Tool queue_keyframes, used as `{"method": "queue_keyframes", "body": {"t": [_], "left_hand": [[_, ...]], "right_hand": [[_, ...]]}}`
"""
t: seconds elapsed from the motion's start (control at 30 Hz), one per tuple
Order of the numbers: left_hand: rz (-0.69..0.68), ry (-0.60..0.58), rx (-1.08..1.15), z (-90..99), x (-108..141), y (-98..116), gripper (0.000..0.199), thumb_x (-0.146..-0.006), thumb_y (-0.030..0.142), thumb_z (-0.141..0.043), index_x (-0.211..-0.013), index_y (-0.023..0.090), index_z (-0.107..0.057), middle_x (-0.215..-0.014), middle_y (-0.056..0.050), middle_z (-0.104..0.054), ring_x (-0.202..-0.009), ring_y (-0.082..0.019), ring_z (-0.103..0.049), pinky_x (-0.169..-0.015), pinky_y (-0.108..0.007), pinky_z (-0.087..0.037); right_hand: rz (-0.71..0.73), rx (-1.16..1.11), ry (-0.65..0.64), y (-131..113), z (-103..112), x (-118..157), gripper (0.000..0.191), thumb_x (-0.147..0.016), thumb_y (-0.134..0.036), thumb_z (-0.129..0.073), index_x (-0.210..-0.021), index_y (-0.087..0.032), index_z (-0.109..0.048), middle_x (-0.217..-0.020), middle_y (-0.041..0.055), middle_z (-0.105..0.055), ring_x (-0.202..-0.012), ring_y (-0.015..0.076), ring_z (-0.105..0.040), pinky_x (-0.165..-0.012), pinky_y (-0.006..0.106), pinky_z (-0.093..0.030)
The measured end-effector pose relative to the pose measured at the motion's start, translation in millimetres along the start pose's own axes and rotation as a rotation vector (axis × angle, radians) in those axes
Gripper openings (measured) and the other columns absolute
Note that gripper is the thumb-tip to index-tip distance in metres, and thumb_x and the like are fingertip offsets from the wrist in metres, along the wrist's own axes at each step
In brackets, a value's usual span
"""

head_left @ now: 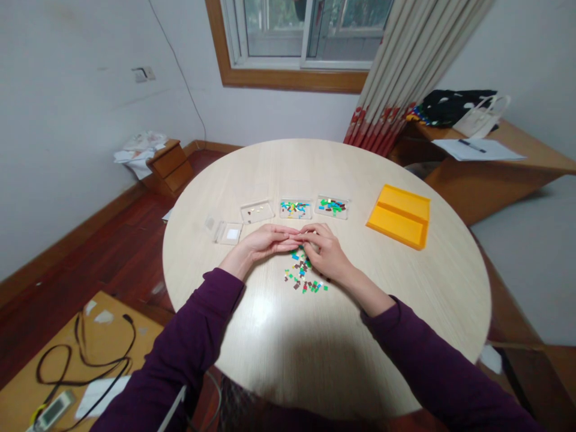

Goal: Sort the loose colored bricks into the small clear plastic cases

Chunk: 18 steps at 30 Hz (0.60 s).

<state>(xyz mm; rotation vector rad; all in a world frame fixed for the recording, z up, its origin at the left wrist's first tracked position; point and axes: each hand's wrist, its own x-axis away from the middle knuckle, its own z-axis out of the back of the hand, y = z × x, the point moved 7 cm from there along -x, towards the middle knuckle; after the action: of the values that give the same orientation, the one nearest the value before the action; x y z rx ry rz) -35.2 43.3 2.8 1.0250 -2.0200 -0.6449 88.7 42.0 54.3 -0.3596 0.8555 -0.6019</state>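
Note:
My left hand (269, 240) and my right hand (324, 249) meet fingertip to fingertip over the middle of the round table. The left fingers are pressed together and point to the right. On the right hand the fingers curl inward with the thumb tucked against them. Whatever is pinched between the fingertips is too small and too covered to make out. Just below the hands lies a loose pile of tiny building bricks (302, 270) in green, brown, blue, yellow and red, its upper part partly hidden by the fingers.
Beyond the hands stand clear trays, one nearly bare (257, 211), one with small mixed bricks (296, 208) and one with larger bricks (332, 207). A small clear case (227, 233) sits left. On the right lies a yellow two-part tray (398, 217).

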Motion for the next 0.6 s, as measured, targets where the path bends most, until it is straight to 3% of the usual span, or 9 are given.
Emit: {"method": "queue_keyframes", "body": {"t": [0.13,0.33,0.6], "left_hand": [[-0.001,0.002,-0.005,1.9,1.3,3.2,0.025,-0.084,-0.007,-0.043,-0.089,-0.001,-0.066,-0.088,-0.022,-0.071,-0.079,-0.019,-0.072,-0.080,-0.027,-0.056],[-0.057,0.096,-0.035,5.7,7.9,15.4,0.025,-0.084,-0.006,-0.041,-0.089,0.001,-0.064,-0.086,-0.020,-0.071,-0.080,-0.019,-0.071,-0.084,-0.030,-0.054],[-0.139,0.172,-0.014,11.3,5.3,23.8,0.023,-0.084,-0.003,-0.044,-0.081,0.006,-0.065,-0.073,-0.011,-0.069,-0.068,-0.014,-0.068,-0.076,-0.027,-0.055]], "right_hand": [[-0.028,0.025,0.035,1.6,2.8,0.3,0.022,-0.079,-0.006,-0.047,-0.075,-0.022,-0.062,-0.088,0.0059,-0.061,-0.089,0.0212,-0.055,-0.082,0.040,-0.046],[-0.023,0.017,0.027,-0.2,3.8,-0.3,0.022,-0.078,-0.004,-0.045,-0.067,-0.020,-0.055,-0.078,0.0047,-0.058,-0.082,0.0195,-0.053,-0.076,0.035,-0.044],[0.031,0.036,-0.274,4.9,-24.5,7.1,0.020,-0.080,-0.005,-0.052,-0.080,-0.019,-0.067,-0.082,0.0053,-0.063,-0.084,0.0188,-0.055,-0.078,0.034,-0.046]]}}
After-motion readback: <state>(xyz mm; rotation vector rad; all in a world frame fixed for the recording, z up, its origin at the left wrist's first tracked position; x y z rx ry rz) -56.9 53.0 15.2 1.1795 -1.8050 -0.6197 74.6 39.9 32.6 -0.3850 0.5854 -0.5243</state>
